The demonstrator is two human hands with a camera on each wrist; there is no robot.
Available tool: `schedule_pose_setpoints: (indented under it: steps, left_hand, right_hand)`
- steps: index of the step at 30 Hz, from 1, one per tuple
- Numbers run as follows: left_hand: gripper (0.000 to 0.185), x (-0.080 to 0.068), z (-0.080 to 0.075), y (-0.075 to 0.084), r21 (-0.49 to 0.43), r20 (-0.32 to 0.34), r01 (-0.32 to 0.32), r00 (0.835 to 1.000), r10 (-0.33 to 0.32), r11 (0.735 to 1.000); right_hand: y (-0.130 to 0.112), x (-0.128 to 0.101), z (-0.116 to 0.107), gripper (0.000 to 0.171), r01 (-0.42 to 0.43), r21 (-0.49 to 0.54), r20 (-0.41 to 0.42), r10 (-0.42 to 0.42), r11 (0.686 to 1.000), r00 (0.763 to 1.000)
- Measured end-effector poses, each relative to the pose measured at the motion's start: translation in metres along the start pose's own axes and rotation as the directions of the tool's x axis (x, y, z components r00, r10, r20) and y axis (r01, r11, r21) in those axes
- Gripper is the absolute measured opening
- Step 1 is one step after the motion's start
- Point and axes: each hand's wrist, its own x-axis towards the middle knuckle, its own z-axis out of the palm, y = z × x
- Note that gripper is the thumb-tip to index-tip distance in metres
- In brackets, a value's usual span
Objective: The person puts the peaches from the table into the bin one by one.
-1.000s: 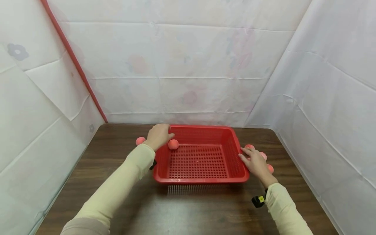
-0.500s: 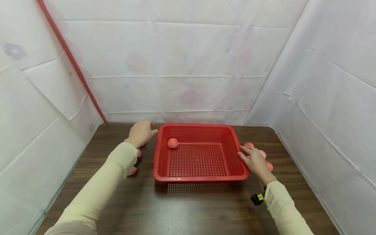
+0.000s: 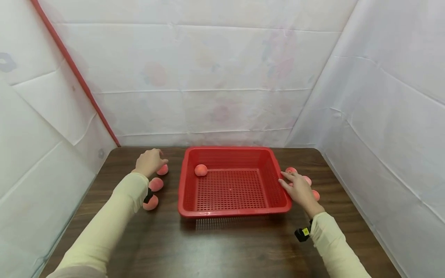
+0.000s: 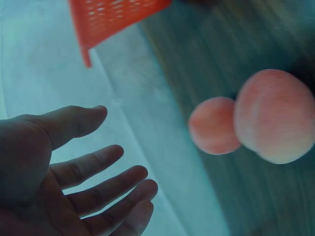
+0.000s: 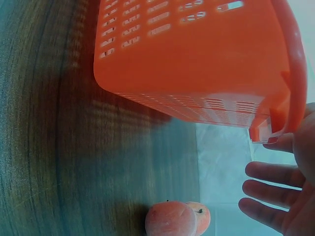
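One peach point(image 3: 200, 170) lies in the red basket point(image 3: 231, 211), at its far-left corner. Three peaches point(image 3: 155, 184) wait on the worktop point(image 3: 222, 247) left of the basket, three more point(image 3: 307, 180) right of it. My left hand point(image 3: 148, 161) hovers spread over the farthest left peach, holding nothing. My right hand point(image 3: 301, 190) lies flat, fingers straight, against the basket's right rim.

Both arms wear pale cream long sleeves point(image 3: 114, 216); a small black wrist device point(image 3: 301, 234) (yellow-marked) sits lower right.
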Motion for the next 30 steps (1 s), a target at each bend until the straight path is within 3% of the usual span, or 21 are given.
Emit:
schedule_pose_setpoints:
  steps: [19,30]
  left_hand:
    - [0.054,0.014,0.026,-0.033,0.008,0.077,0.026,0.997,-0.027,1.000]
    - [0.057,0.022,0.038,-0.040,0.006,0.123,0.059,0.991,-0.059,0.998]
  right_hand:
    - [-0.002,0.002,0.001,0.049,-0.004,0.014,0.021,0.004,1.000,1.000]
    - [-0.004,0.000,-0.001,0.047,0.005,-0.013,0.012,-0.005,1.000,1.000]
